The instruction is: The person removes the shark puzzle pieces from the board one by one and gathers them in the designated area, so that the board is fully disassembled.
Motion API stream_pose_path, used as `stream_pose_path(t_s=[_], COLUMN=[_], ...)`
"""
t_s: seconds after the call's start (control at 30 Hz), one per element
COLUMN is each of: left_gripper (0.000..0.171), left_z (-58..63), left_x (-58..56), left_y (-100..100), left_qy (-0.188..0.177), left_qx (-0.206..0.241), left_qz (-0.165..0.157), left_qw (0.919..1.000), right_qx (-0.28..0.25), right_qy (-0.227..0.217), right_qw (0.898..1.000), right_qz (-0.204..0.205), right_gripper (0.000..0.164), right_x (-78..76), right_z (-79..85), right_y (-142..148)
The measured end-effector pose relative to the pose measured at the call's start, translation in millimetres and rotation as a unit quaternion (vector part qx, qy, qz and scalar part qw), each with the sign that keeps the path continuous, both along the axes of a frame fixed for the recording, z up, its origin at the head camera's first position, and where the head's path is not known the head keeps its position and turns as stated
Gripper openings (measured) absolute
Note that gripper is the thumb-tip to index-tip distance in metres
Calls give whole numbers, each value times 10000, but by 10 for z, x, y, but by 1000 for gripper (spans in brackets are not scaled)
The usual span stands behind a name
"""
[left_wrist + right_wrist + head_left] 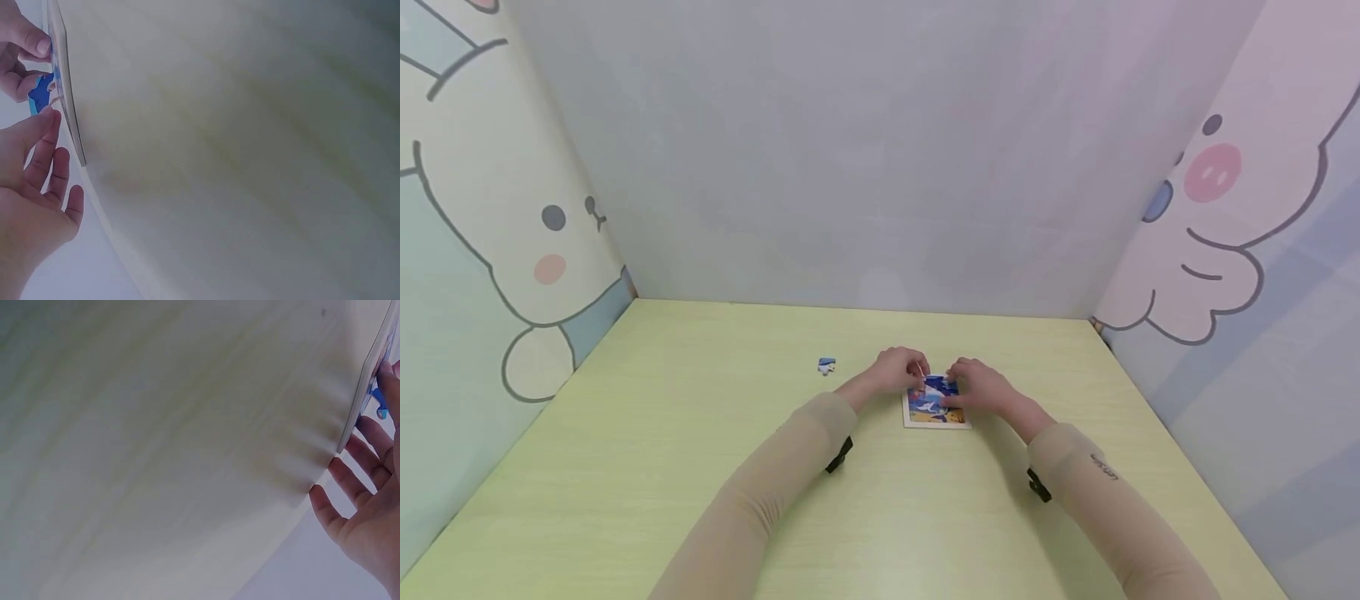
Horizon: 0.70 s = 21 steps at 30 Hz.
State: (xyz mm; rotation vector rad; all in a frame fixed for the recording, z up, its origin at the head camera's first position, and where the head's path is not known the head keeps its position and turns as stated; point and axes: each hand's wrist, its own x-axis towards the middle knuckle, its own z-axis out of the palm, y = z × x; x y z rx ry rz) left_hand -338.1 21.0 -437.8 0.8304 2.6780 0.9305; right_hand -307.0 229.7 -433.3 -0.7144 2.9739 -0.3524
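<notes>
A small jigsaw puzzle (927,405) in a pale, flat frame lies on the table, its picture mostly blue with some yellow at the bottom. At its upper left, my left hand (898,369) pinches a blue puzzle piece (40,95) between thumb and fingertips. The piece stands tilted above the puzzle's surface. On the opposite side, my right hand (983,387) holds the frame, thumb on the picture and fingers around the upper right edge. Both hands partly cover the puzzle. A loose puzzle piece (826,365) lies to the left of my left hand.
The light yellow-green table (625,467) ends at a grey back wall (850,167). Side panels with a cartoon rabbit (520,208) and a cartoon pig (1240,192) stand left and right. Black wrist straps show under both beige sleeves.
</notes>
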Motion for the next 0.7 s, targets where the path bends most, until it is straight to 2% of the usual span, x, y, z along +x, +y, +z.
stream_pose_path(t_s=[0.33,0.7], left_gripper=[8,18], left_z=[10,12], left_x=[13,-28], left_y=[23,11], left_qy=[94,-378], left_qx=[-145,-137], left_qz=[-68,-234], left_qw=[9998,9989], right_qx=[106,50], right_qy=[-30,32], right_qw=[9999,9999], right_qz=[-3,96], right_gripper=[43,46], right_x=[-8,0], right_z=[12,22], right_y=[10,-6])
